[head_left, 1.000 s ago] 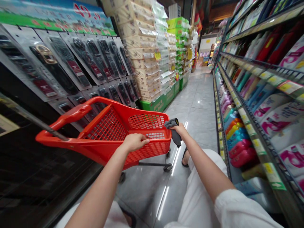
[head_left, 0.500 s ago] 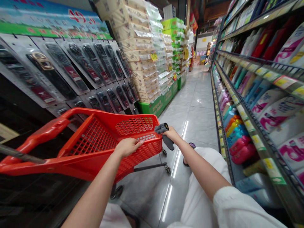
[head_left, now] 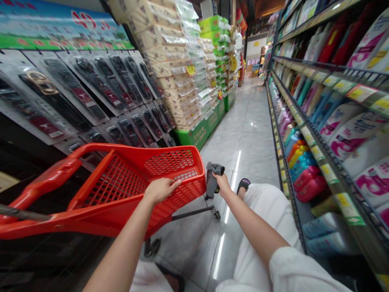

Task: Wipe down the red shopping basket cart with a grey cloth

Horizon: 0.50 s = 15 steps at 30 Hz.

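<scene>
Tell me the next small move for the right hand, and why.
I'd ease the right hand toward the red cart and lay the grey fabric against its front end: the fabric hangs just beside that end, gripped, while the left hand rests on the cart's near side.

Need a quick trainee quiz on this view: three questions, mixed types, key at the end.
1. Which hand holds the gray cloth?
2. True or false: the left hand is on the handle of the red cart.
3. Where are the packaged belts? A) in the cart; B) hanging at the left of the view; C) on the floor.

Key:
1. The right hand.
2. False: it is on the rim.
3. B.
</scene>
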### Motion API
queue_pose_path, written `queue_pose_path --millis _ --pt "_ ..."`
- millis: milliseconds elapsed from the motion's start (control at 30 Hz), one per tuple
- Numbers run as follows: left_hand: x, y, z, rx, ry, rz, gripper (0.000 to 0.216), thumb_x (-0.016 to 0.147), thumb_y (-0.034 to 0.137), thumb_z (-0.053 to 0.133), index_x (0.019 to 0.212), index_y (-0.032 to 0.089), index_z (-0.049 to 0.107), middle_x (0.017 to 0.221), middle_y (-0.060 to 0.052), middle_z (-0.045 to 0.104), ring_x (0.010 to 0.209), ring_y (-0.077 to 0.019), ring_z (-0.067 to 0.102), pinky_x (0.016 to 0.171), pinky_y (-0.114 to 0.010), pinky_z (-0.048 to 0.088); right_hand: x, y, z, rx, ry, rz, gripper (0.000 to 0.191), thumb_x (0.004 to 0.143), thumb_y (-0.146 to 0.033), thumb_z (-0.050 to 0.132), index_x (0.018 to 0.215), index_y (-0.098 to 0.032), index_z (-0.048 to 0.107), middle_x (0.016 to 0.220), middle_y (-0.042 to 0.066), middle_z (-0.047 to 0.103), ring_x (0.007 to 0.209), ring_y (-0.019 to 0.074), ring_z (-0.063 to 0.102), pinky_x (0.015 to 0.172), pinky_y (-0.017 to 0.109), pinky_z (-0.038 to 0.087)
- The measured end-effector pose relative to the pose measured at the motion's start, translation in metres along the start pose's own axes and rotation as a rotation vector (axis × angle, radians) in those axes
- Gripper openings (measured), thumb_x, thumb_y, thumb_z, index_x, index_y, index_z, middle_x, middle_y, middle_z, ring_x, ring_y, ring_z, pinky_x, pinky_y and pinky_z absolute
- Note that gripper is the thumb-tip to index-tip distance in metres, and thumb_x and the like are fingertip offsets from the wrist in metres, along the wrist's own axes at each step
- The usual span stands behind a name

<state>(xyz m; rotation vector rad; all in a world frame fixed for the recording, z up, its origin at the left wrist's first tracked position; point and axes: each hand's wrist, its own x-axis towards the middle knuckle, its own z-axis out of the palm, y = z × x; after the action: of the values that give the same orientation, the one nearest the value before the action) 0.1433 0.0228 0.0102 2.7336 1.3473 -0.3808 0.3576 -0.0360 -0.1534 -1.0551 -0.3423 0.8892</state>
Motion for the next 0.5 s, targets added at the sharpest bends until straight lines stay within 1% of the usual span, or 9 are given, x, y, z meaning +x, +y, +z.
queue_pose_path --millis 33,67,167,233,300,367,433,500 --pt "0.0 0.0 0.0 0.0 -0.003 -0.003 0.072 0.089 0.069 0.014 0.078 0.023 0.067 0.086 -0.01 0.073 0.088 -0.0283 0.069 0.067 -0.032 0.042 0.004 -0.001 0.001 0.011 0.026 0.046 0.035 0.061 -0.037 0.072 0.09 -0.019 0.068 0.088 0.005 0.076 0.087 0.0256 0.069 0.083 0.039 0.053" --pt "0.001 0.001 -0.001 0.001 -0.006 -0.009 0.072 0.089 0.069 0.013 0.078 0.023 0.067 0.087 -0.009 0.073 0.088 -0.0285 0.069 0.067 -0.032 0.042 0.008 -0.002 0.005 0.031 0.012 0.062 0.035 0.061 -0.038 0.073 0.09 -0.019 0.068 0.088 0.005 0.076 0.087 0.0257 0.069 0.083 0.039 0.054" --pt "0.003 0.003 -0.001 0.007 -0.011 -0.031 0.073 0.089 0.07 0.012 0.078 0.023 0.066 0.088 -0.009 0.073 0.09 -0.0296 0.069 0.068 -0.033 0.042 0.014 -0.005 0.022 0.121 -0.113 -0.013 0.037 0.063 -0.041 0.073 0.094 -0.021 0.068 0.097 0.005 0.076 0.096 0.0248 0.069 0.088 0.038 0.053" --pt "0.004 0.004 -0.002 0.015 -0.01 -0.046 0.073 0.089 0.07 0.011 0.079 0.023 0.066 0.089 -0.01 0.073 0.091 -0.0305 0.068 0.069 -0.034 0.043 0.01 0.001 0.027 0.131 -0.122 -0.043 0.037 0.062 -0.04 0.073 0.094 -0.021 0.068 0.101 0.003 0.075 0.101 0.0234 0.067 0.092 0.036 0.051" --pt "0.004 0.005 -0.002 0.022 -0.01 -0.053 0.074 0.089 0.069 0.01 0.08 0.023 0.066 0.091 -0.01 0.074 0.093 -0.0311 0.068 0.071 -0.034 0.043 0.002 0.015 0.023 0.087 -0.07 0.005 0.035 0.059 -0.035 0.072 0.091 -0.021 0.068 0.093 0.001 0.076 0.097 0.0226 0.067 0.09 0.035 0.051" --pt "0.004 0.005 -0.002 0.026 -0.01 -0.057 0.075 0.089 0.069 0.009 0.082 0.022 0.067 0.093 -0.011 0.074 0.095 -0.0314 0.068 0.072 -0.034 0.044 -0.007 0.031 0.014 0.037 -0.037 0.092 0.029 0.055 -0.031 0.072 0.081 -0.02 0.067 0.076 0.0 0.074 0.083 0.0232 0.067 0.082 0.036 0.052" --pt "0.004 0.005 -0.002 0.032 -0.013 -0.057 0.075 0.089 0.07 0.009 0.083 0.022 0.068 0.094 -0.011 0.074 0.095 -0.0313 0.068 0.074 -0.035 0.045 -0.011 0.041 0.005 0.012 -0.046 0.147 0.025 0.052 -0.029 0.073 0.073 -0.019 0.066 0.062 -0.001 0.069 0.069 0.0231 0.065 0.073 0.036 0.052" --pt "0.005 0.005 -0.001 0.04 -0.013 -0.06 0.076 0.089 0.07 0.009 0.083 0.022 0.068 0.094 -0.011 0.074 0.095 -0.031 0.069 0.075 -0.035 0.046 -0.006 0.041 0.002 0.015 -0.073 0.154 0.026 0.052 -0.029 0.074 0.073 -0.018 0.066 0.061 -0.001 0.069 0.066 0.0223 0.064 0.07 0.035 0.051"
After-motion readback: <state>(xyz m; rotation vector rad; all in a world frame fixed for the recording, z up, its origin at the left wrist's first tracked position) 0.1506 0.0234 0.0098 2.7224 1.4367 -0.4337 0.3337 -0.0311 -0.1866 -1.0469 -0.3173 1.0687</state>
